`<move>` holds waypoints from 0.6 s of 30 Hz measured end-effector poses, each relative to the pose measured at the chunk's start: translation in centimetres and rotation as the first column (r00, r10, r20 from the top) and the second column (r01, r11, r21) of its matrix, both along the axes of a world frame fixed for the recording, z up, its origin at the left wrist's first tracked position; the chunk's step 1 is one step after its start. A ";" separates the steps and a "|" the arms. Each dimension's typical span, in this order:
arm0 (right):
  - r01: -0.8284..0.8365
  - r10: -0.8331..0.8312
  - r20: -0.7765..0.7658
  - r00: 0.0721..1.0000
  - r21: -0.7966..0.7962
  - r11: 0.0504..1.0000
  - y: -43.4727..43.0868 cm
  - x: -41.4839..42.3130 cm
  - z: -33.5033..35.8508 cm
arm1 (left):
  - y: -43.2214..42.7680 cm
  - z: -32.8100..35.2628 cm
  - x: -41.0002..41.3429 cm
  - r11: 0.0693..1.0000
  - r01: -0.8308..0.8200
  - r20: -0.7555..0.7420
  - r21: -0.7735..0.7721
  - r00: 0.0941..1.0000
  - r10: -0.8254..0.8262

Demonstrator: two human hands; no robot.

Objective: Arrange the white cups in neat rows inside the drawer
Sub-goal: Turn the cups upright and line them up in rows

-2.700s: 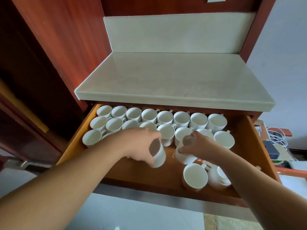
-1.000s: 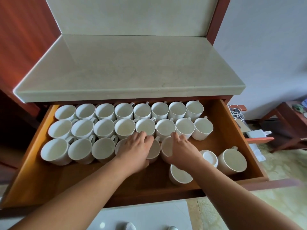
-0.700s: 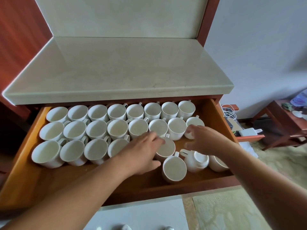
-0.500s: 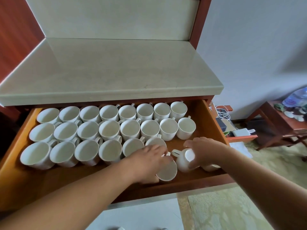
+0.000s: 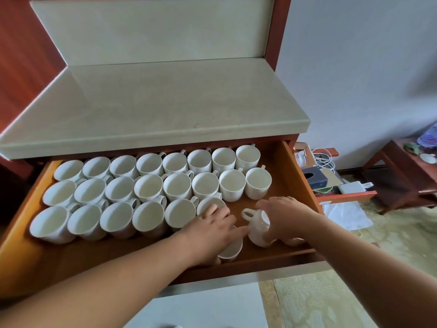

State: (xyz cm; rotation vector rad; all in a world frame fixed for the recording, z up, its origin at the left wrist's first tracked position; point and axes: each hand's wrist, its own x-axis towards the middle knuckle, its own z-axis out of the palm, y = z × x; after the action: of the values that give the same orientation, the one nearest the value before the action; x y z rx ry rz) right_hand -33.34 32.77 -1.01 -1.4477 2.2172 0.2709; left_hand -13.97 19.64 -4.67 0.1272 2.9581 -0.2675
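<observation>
your right hand (image 5: 281, 218) curls round a tipped cup (image 5: 256, 229) at the drawer's (image 5: 301, 185) lower right, probably to stand it in the unfinished front row (image 5: 115, 218). your left hand (image 5: 212, 229) rests flat-fingered over a loose cup (image 5: 230, 250), steadying it.

Stone countertop (image 5: 165, 102): pale grey-green, smooth, thick rounded front edge. Behind it, a matching upright panel (image 5: 151, 29) framed in red-brown wood (image 5: 280, 31). Right of the countertop, a plain off-white wall (image 5: 354, 55). Below that wall, beside the countertop's right end, a low wooden shelf (image 5: 347, 194) carrying white cables (image 5: 324, 159), a dark box (image 5: 315, 178) and a white adapter (image 5: 352, 187). Further right, a red-brown side table (image 5: 406, 176). Floor (image 5: 331, 299) pale green, patterned; a white sheet (image 5: 347, 215) lies on it. Light soft, even.
</observation>
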 end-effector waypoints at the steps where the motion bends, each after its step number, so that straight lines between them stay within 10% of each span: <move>1: 0.045 -0.044 0.044 0.998 -0.021 0.999 0.1 -0.4 0.5 | 0.1 0.1 -0.1 1.000 0.007 0.019 -0.010 1.000 -0.007; 9: 0.353 -0.280 0.320 0.905 -0.200 0.914 1.0 -4.8 4.4 | 0.1 0.0 -1.9 0.997 0.040 0.027 0.072 0.999 -0.042; 18: 0.787 -0.370 0.809 0.457 -0.175 0.591 2.4 -7.0 4.7 | -0.7 0.1 -6.6 0.976 -0.092 0.054 0.198 0.995 0.083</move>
State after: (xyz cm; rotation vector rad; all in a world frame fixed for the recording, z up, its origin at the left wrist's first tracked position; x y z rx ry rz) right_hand -40.33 35.21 3.68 -0.6105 1.9852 -1.0899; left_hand -20.54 18.96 -4.57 0.0273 2.9293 0.0448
